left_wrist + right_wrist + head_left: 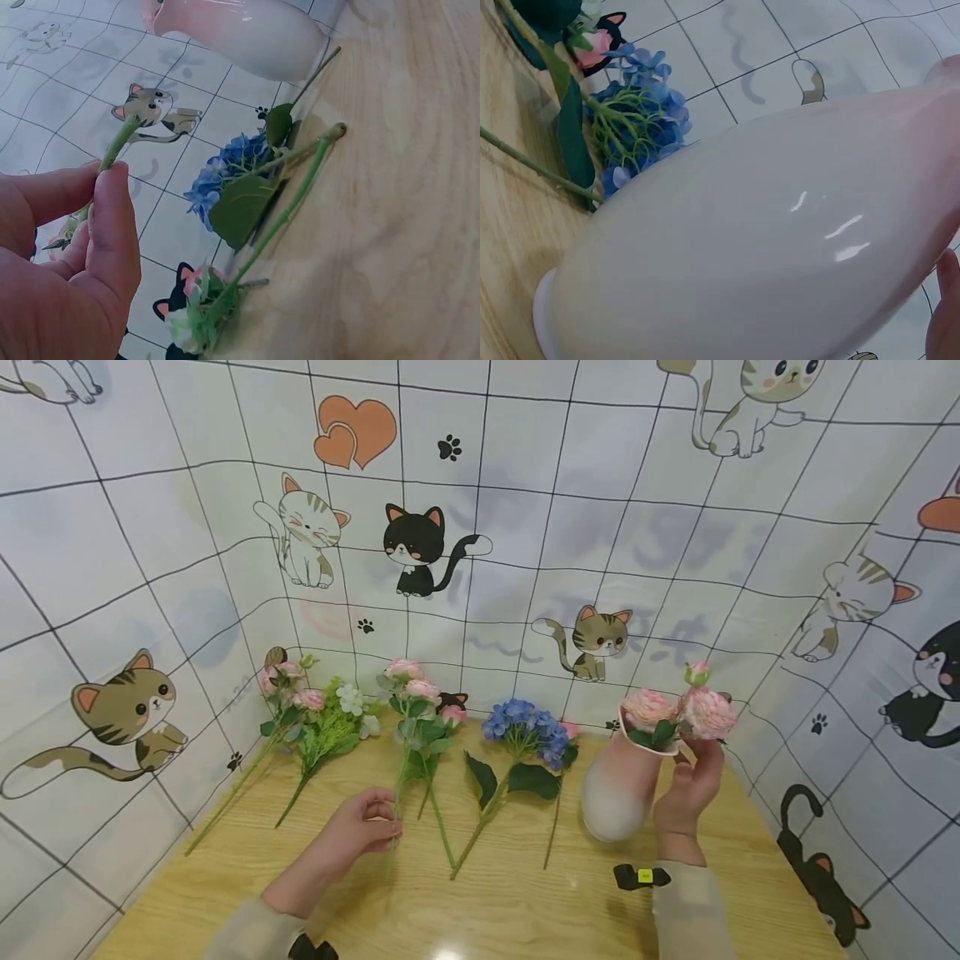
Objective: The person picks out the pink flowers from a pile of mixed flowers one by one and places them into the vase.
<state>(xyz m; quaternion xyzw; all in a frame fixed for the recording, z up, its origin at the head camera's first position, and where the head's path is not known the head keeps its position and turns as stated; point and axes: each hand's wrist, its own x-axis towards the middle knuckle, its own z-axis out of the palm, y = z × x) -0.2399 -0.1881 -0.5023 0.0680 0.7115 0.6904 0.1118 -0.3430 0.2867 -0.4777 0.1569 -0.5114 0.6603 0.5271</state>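
My left hand [363, 827] pinches the green stem of a pink flower spray [412, 685] between thumb and fingers. In the left wrist view, the cut stem end [124, 135] sticks out past the fingertips. At the right, a pink-and-white vase [618, 793] stands upright with pink flowers [648, 710] in its mouth. My right hand [686, 793] is raised beside the neck, fingers right under a large pink bloom [708, 712], thumb near the rim. The bloom hides the fingertips, so I cannot tell whether they grip it. One finger [949, 277] shows against the neck in the right wrist view.
Between the hands lie a blue hydrangea [525, 731] and other stems on the wooden table [525, 910]. Farther left are a pink flower stem [281, 693] and a green-and-white spray [330, 727]. A cat-patterned, tile-printed backdrop [510, 527] encloses the table's back and sides.
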